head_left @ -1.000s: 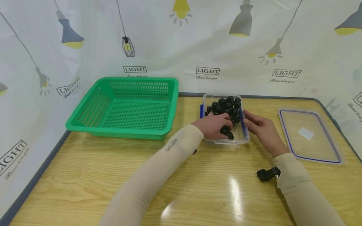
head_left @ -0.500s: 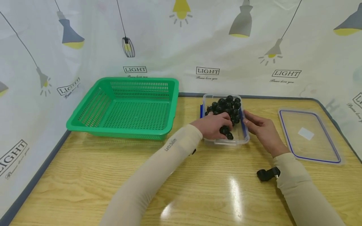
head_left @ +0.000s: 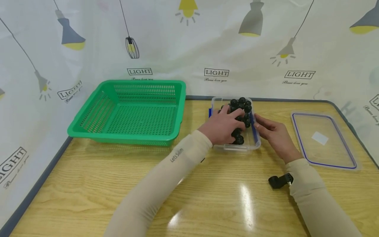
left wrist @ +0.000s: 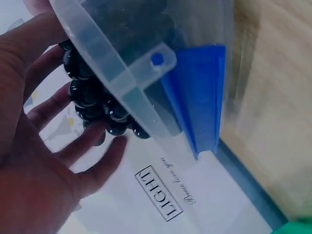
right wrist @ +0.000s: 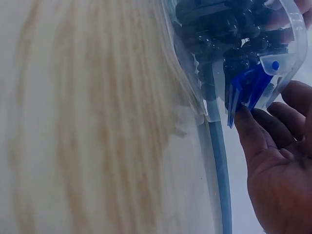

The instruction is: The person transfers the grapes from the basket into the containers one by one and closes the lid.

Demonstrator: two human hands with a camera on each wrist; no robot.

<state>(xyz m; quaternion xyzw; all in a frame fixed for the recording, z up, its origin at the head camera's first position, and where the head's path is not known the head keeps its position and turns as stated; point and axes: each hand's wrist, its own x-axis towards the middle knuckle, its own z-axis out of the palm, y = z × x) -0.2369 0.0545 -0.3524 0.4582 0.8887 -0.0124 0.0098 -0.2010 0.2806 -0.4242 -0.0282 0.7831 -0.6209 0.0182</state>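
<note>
As I list the items from my remote post, nearest come two pale sleeves, the left sleeve [head_left: 157, 187] printed with lettering and the right sleeve [head_left: 319, 194] carrying a small black device [head_left: 280, 181] at the wrist, both above a wood-grain table [head_left: 213, 200]. Next, one left hand [head_left: 222, 127]: fingers spread and loosely bent over a bunch of dark grapes [head_left: 241, 106], touching it, with no firm grip that I can see. One right hand [head_left: 275, 136]: fingers relaxed, not clenched, resting against a blue latch [right wrist: 251, 87] on the near-hand side of a clear container [head_left: 237, 147]. The grapes lie inside that container, heaped toward its far end. Right of it, one clear lid [head_left: 330, 153], blue-edged, flat on the table, with a white label [head_left: 319, 138]. Left, one green perforated basket [head_left: 124, 136], upright. Farthest, one pale backdrop [head_left: 171, 49] printed with lamps and the word LIGHT.
</note>
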